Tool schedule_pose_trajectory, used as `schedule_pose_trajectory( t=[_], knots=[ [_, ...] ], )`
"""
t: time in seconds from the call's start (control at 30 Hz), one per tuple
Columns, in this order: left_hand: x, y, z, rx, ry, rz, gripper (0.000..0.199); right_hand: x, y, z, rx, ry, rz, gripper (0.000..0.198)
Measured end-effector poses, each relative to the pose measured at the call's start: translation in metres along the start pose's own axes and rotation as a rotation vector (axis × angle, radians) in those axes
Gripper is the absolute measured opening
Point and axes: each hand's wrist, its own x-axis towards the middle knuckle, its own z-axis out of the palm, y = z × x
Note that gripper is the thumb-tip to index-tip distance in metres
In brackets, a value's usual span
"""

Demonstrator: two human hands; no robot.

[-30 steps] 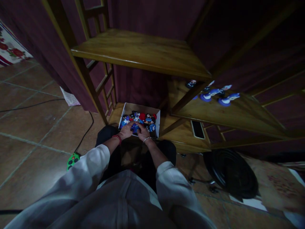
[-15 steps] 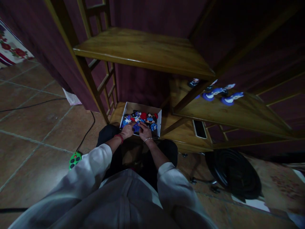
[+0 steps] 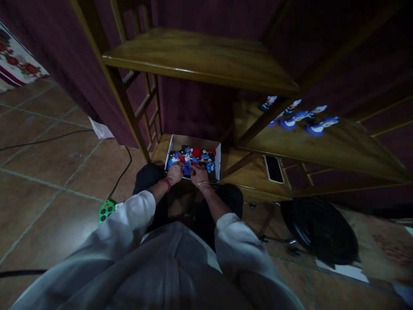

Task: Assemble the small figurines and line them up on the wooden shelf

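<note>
The open box [image 3: 218, 160] of figurines [image 3: 205, 157] sits on the lower shelf [image 3: 258, 178], long axis running left-right; the left hand [image 3: 174, 174] and right hand [image 3: 199, 175], slightly apart, meet a dark-blue piece [image 3: 187, 170] inside its near edge; grip and the piece's direction I cannot tell. An upper shelf [image 3: 200, 51] spans above; a smartphone [image 3: 274, 168] lies rightward.

Figurines [image 3: 205, 157] in box [image 3: 190, 142] on lower shelf [image 3: 253, 174] (phone [image 3: 274, 168] farther right)
</note>
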Motion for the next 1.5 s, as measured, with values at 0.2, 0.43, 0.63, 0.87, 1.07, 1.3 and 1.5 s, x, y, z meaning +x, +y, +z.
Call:
schedule_pose_trajectory(
  t=[0.2,0.43,0.63,0.87,1.07,1.3,1.5],
  knots=[
    [0.003,0.003,0.003,0.033,-0.065,-0.072,0.030,0.006,0.003,0.001,0.009,-0.078,0.002,0.034],
    [0.004,0.005,0.001,0.036,-0.108,-0.051,0.030,0.007,-0.001,-0.010,0.022,-0.030,-0.042,0.035],
    [0.004,0.009,-0.001,0.059,-0.114,-0.030,0.028,0.008,0.004,-0.033,0.008,0.104,0.089,0.034],
    [0.002,0.013,0.000,0.088,-0.106,-0.062,0.028,0.003,0.028,-0.043,-0.117,0.078,0.262,0.037],
    [0.002,0.010,0.001,0.095,-0.120,-0.044,0.029,0.002,0.030,-0.031,-0.001,0.126,0.246,0.034],
    [0.002,0.012,-0.003,0.080,-0.149,-0.042,0.030,-0.003,0.030,-0.032,0.059,0.222,0.217,0.017],
    [0.001,0.013,-0.004,0.077,-0.148,-0.039,0.030,-0.003,0.029,-0.034,0.110,0.291,0.235,0.011]
  ],
)
